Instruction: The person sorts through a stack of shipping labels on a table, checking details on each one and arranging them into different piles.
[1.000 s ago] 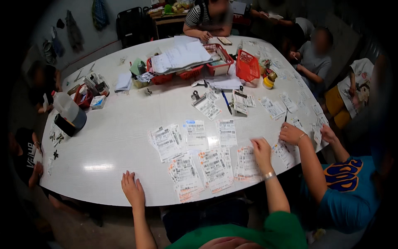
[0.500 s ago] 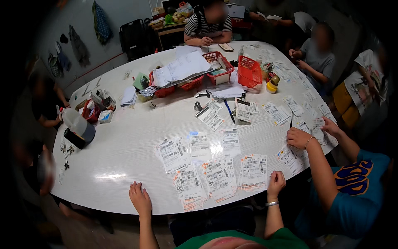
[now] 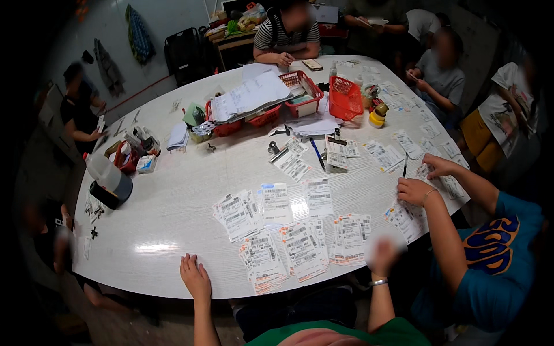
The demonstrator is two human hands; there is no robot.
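Observation:
My left hand [image 3: 196, 277] lies flat on the white table [image 3: 167, 222] by its near edge, fingers stretched out and holding nothing. My right hand [image 3: 383, 258] is at the edge, just right of the label stacks; its fingers are blurred. Between my hands lie several piles of printed shipping labels: one with orange edges [image 3: 264, 262], a middle pile [image 3: 304, 249] and a right pile [image 3: 351, 238]. Behind them are a fanned pile [image 3: 236, 213], a label with a blue mark [image 3: 276, 205] and another label [image 3: 318, 197].
To my right, a person in a blue shirt [image 3: 490, 259] sorts labels with a pen [image 3: 405, 166]. Red baskets [image 3: 346, 98] and papers [image 3: 251, 95] fill the far middle. A plastic jug [image 3: 109, 176] stands left near a black box [image 3: 104, 195]. Several other people surround the table.
My left hand stays in place. My right hand, loosely curled before, is blurred in about the same spot. The neighbour's far hand has moved left over the labels.

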